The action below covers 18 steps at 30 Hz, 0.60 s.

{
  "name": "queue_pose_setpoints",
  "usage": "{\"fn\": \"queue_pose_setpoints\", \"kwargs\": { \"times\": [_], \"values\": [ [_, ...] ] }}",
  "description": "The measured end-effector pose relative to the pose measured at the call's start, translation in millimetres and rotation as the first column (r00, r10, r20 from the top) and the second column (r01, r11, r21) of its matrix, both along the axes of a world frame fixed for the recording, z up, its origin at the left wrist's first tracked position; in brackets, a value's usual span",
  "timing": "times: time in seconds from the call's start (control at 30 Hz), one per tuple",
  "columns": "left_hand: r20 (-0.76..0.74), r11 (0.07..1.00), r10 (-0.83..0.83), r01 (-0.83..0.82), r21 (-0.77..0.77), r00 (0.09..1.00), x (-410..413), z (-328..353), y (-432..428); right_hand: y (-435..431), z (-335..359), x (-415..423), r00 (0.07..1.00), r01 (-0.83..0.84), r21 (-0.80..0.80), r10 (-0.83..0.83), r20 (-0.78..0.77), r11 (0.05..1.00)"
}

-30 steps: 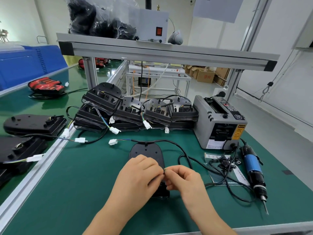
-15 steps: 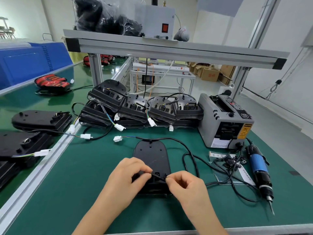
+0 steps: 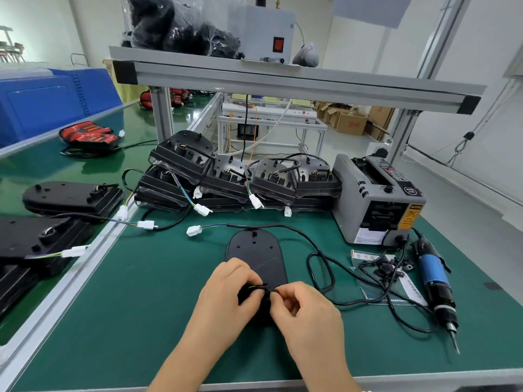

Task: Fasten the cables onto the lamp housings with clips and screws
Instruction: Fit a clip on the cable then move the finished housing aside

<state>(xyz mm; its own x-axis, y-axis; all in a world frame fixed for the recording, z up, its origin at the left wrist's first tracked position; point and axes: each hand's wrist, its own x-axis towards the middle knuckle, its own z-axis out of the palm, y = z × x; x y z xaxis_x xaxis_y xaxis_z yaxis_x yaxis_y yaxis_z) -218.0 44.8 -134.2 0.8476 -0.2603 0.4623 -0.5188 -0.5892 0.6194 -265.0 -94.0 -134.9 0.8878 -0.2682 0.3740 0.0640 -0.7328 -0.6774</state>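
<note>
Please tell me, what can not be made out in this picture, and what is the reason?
Head view only:
- Housing near end: hidden under both hands.
- Black piece pinched by left hand and right hand: cable or clip, too dark to tell.
- Clips beside the screwdriver: too small to count.

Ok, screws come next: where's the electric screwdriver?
Head view, far right: the electric screwdriver lies on the mat beside the clips, nearer than the tape dispenser.

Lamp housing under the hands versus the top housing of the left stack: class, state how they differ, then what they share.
The lamp housing lies flat; the top housing leans tilted on other housings. The left hand and right hand pinch a cable over the lamp housing; the top housing is untouched. Both are black.
</note>
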Motion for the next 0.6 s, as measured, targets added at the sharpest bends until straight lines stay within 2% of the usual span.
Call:
{"fn": "queue_pose_setpoints", "kwargs": {
  "times": [0.37, 0.6],
  "values": [
    [-0.002, 0.999, 0.004, -0.005, -0.047, 1.0, 1.6, -2.8, -2.3, 3.2, 3.8, -1.7, 1.0, 0.001, -0.074, -0.001, 0.01, 0.997],
    [0.005, 0.998, 0.008, -0.008, -0.054, 1.0, 1.7, -1.4, -3.0, 3.6, 4.0, 0.0, 0.995, 0.052, -0.178, -0.036, 0.093, 0.983]
  ]
}}
